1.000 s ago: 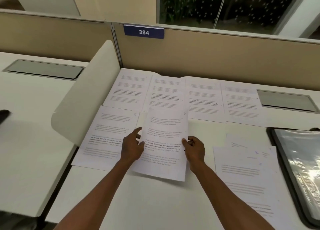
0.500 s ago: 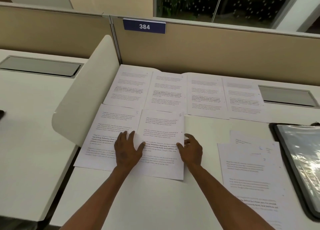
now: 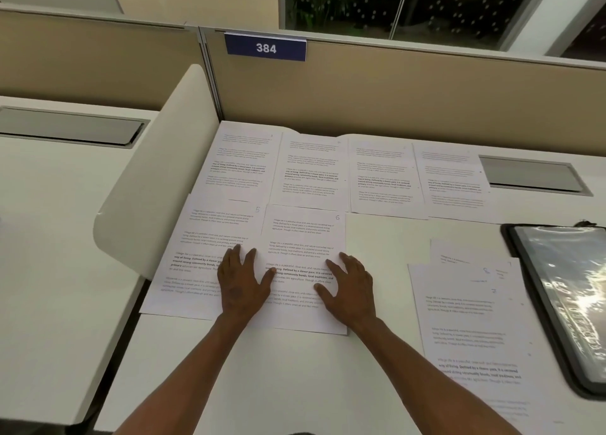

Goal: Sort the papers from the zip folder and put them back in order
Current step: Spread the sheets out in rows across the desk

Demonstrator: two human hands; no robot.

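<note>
**Page 6 laid down; unsorted pile waits to the right**

Both hands flat on the page marked 6, fingers straight, pressing, gripping nothing. Left hand covers its left edge and overlaps the page marked 5; right hand sits on its right half. Page 6 lies second in the near row, long axis running from the near edge of the table toward the far edge.

Four pages form the far row along the partition, side by side.

Unsorted pile lies well to the right of the hands, sheets loosely fanned, handwritten 7 and 8 faintly legible near their tops. Its long axis also runs near-to-far. Right hand is clearly the nearer one. Bare table beside page 6 looks like the next slot.

Zip folder rests at the right edge, beyond the pile.

Judgement: sorting roughly halfway; next pick likely by the right hand.
</note>
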